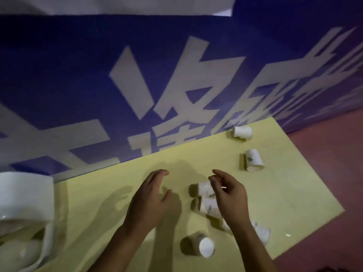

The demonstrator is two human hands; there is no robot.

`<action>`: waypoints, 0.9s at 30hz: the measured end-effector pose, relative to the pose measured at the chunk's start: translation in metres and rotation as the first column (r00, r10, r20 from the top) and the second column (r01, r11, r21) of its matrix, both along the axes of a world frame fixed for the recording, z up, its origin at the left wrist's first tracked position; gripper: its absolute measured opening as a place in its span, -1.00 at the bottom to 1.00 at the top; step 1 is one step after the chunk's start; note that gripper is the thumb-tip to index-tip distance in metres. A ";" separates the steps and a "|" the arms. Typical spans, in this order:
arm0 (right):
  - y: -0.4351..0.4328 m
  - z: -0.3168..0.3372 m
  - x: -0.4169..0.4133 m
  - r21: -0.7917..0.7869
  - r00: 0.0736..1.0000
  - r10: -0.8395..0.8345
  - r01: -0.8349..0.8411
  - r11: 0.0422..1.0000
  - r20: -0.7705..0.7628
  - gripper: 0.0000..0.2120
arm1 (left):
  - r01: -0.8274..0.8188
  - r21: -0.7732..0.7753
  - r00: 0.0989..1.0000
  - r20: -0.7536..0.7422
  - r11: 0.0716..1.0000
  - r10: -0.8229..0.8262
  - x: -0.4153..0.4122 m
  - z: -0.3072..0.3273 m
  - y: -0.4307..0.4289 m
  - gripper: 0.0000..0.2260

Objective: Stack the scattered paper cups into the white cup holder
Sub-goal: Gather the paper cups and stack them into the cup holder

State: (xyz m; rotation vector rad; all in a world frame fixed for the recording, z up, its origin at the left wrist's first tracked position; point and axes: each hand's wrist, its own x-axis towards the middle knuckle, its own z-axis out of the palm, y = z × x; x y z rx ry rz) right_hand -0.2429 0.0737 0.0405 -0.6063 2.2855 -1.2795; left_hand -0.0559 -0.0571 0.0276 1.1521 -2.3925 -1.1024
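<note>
- One white cup holder (25,195) sits at the left edge of the yellow tabletop (110,203). Its smooth curved wall is blurred, and pale stacked cups (21,252) lie inside at its near end.
- Your left hand (151,195) hovers over the tabletop left of centre, fingers spread and relaxed, holding nothing.
- Six scattered cups, all white tapered paper, some with a small dark print, lie on their sides to the right, well apart from the holder.
- The nearest cup (206,250) turns its round flat base toward you.
- The upper middle cup (204,188) and the lower middle cup (208,208) lie just beside each other.
- Your right hand (229,195) is over that pair, fingers parted and loosely curved. You cannot tell whether the thumb touches the upper one.
- The half-hidden cup (262,231) lies under your right forearm.
- The printed cup (253,160) lies further right, mouth toward you.
- The far cup (242,132) lies close to the blue banner (59,75) with its large white characters.
</note>
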 end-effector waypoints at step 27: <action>0.045 -0.156 -0.240 0.166 0.825 -0.552 0.532 0.831 0.119 -0.41 | 0.554 -0.309 0.782 0.513 0.773 -0.355 -0.474 -0.108 -0.023 -0.28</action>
